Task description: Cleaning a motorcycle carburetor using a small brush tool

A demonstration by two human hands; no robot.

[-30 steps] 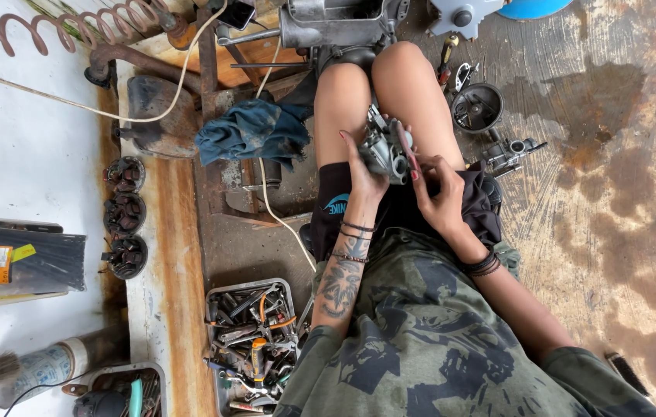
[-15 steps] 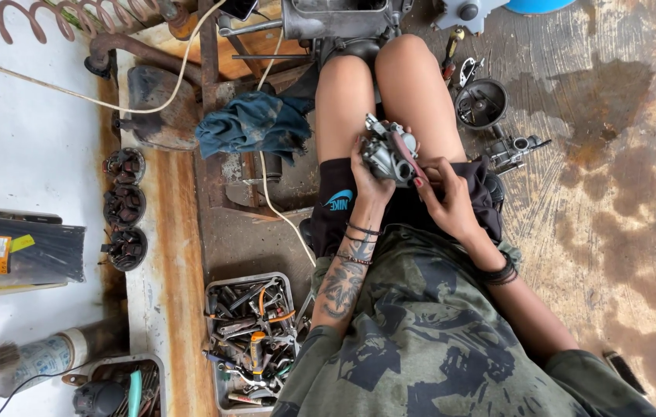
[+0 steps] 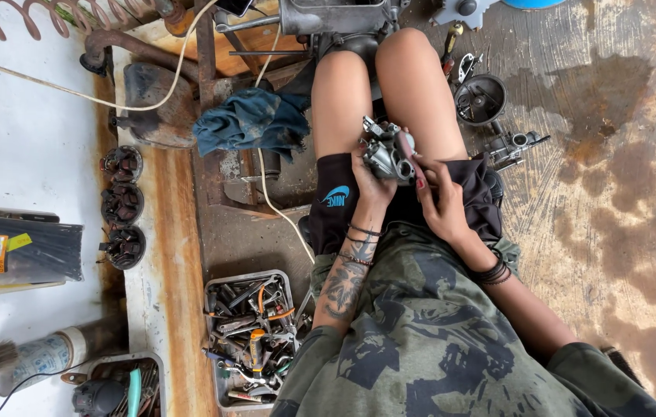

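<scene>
Sitting on the floor, I cradle a metal carburetor [image 3: 384, 154] over my lap: left hand [image 3: 370, 185] gripping underneath, right hand [image 3: 440, 201] closed on its side; tool tray [image 3: 216, 287] nearby.

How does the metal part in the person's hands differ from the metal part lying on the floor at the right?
The carburetor is held over the lap by the left hand and right hand; the second carburetor body lies untouched on the concrete floor. The held one looks bulkier. Both are grey cast metal.
</scene>
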